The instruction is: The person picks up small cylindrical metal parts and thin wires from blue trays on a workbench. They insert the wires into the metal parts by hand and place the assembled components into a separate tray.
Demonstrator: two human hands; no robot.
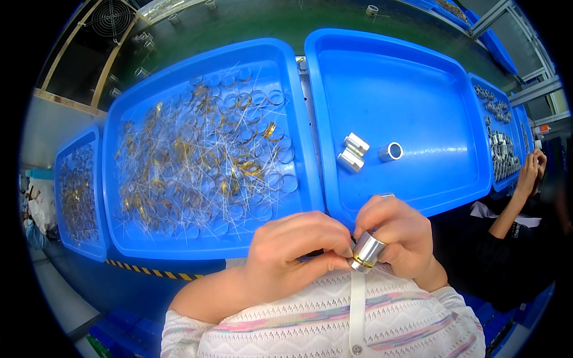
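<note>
In front of my chest, a short shiny metal sleeve (pixel 371 246) is held at a tilt, with a gold-yellow band (pixel 362 261) around its lower end. My right hand (pixel 401 234) is closed around the sleeve's upper part. My left hand (pixel 301 246) pinches at the lower end, thumb and forefinger together against the band. Beyond my hands, a blue tray (pixel 412 194) holds a few similar sleeves: one stands upright (pixel 391 152) with its hollow end showing, and a pair lies side by side (pixel 353 151). Another is mostly hidden behind my right hand.
The large blue tray (pixel 110 179) on the left is full of thin rings, gold strips and fine wires. A smaller tray (pixel 101 238) beyond it holds similar pieces. Far right, metal parts fill another tray (pixel 496 179) beside a co-worker's hands (pixel 531 173). Behind runs a green surface (pixel 250 24).
</note>
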